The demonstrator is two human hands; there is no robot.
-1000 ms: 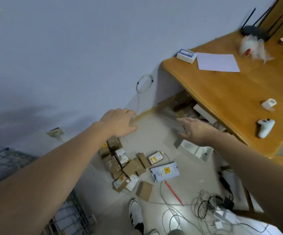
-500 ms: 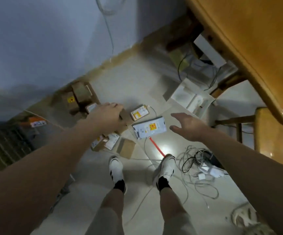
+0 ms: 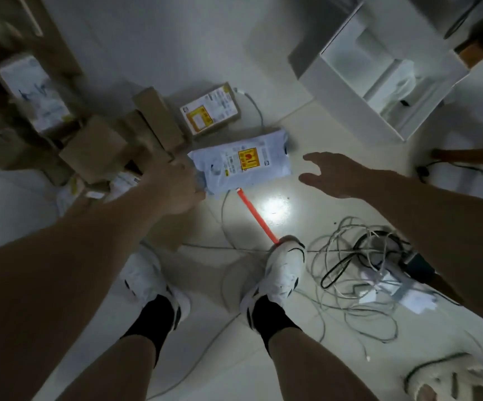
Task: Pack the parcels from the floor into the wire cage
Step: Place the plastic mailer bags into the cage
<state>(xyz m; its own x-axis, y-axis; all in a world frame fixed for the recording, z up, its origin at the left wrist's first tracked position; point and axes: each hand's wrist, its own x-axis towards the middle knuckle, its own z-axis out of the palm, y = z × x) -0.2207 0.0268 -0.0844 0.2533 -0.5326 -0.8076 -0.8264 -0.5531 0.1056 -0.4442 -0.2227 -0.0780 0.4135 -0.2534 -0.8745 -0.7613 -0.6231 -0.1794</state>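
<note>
A grey plastic mailer parcel with a yellow label lies on the white floor. My left hand is at its left edge, fingers closed on the crumpled corner. My right hand hovers open just right of the parcel, fingers spread, not touching it. Behind lies a flat cardboard parcel with a yellow label. Several brown cardboard boxes are piled to the left, one bearing a white label. The wire cage is out of view.
My two white shoes stand just below the parcels. A red stick runs from the mailer to the right shoe. Tangled cables and a power strip lie right. An open white box sits far right; a slipper bottom right.
The view has tipped down from the wall and desk to the floor. Both hands dropped toward the grey mailer; the left moved from the brown boxes to the mailer's left edge and closed.
</note>
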